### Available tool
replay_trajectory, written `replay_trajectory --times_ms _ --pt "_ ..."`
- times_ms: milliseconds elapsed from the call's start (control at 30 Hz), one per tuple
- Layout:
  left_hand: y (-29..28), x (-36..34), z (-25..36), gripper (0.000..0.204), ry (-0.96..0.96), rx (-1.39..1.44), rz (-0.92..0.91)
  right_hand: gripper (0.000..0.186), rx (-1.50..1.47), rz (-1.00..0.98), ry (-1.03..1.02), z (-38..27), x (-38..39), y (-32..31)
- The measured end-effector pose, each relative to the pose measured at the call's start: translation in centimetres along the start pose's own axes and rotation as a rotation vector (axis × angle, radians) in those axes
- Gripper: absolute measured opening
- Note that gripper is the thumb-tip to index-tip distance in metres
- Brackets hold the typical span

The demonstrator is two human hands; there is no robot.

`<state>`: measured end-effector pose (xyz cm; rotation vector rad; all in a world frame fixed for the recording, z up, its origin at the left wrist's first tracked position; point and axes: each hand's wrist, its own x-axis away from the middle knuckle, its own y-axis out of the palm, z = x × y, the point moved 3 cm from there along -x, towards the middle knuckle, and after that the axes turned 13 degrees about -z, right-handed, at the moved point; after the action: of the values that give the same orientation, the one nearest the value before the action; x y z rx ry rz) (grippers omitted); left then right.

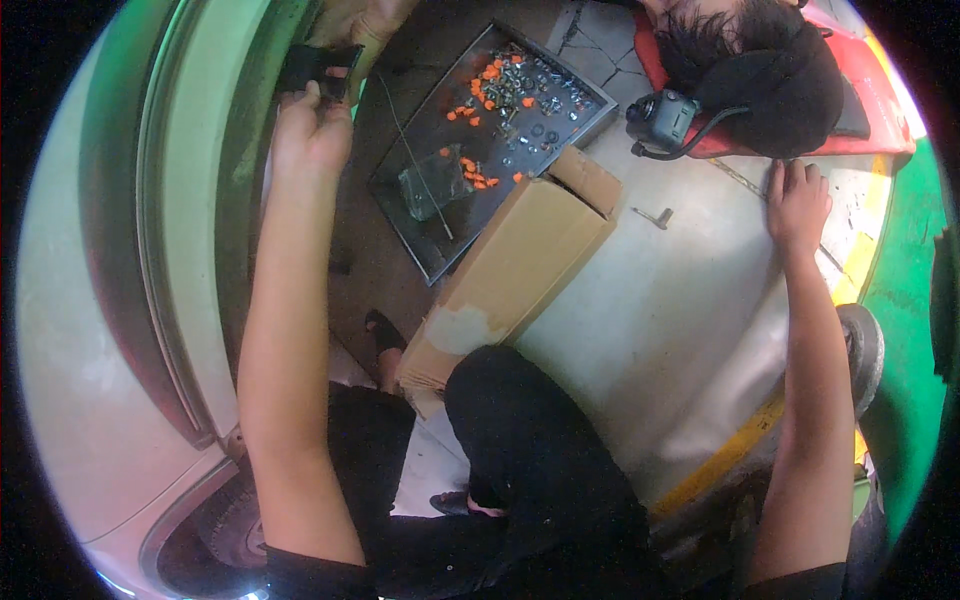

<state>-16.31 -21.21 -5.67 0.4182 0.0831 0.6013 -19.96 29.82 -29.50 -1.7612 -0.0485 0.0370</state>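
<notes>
Left of the metal tray, beside the pale car body, the left hand pinches the lower edge of a black part; a co-worker's hand is just above. The part looks light, stiff and probably smooth, best held by its edges. Right of the tray, the right hand rests palm-down on the floor, fingers extended, gripping nothing visible.

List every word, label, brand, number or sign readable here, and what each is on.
None can be read.
Black part at the left hand: no legible marking.
Cardboard box: no legible print.
Device on the other person's head: any marking too small.
</notes>
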Motion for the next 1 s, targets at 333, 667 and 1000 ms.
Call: replay_trajectory --times_ms 333,667,1000 --pt "0.8 0.6 -0.1 0.024 0.008 -0.085 0.032 0.032 0.008 -0.002 0.002 -0.1 0.0 0.0" --pt "1.4 1.1 -0.3 0.022 -0.018 -0.059 0.058 0.034 0.006 -0.025 0.022 0.0 -0.2 0.2" --pt "-2.4 -1.0 1.2 0.019 0.082 -0.722 -0.157 0.034 -0.002 -0.044 0.023 -0.1 -0.3 0.1"
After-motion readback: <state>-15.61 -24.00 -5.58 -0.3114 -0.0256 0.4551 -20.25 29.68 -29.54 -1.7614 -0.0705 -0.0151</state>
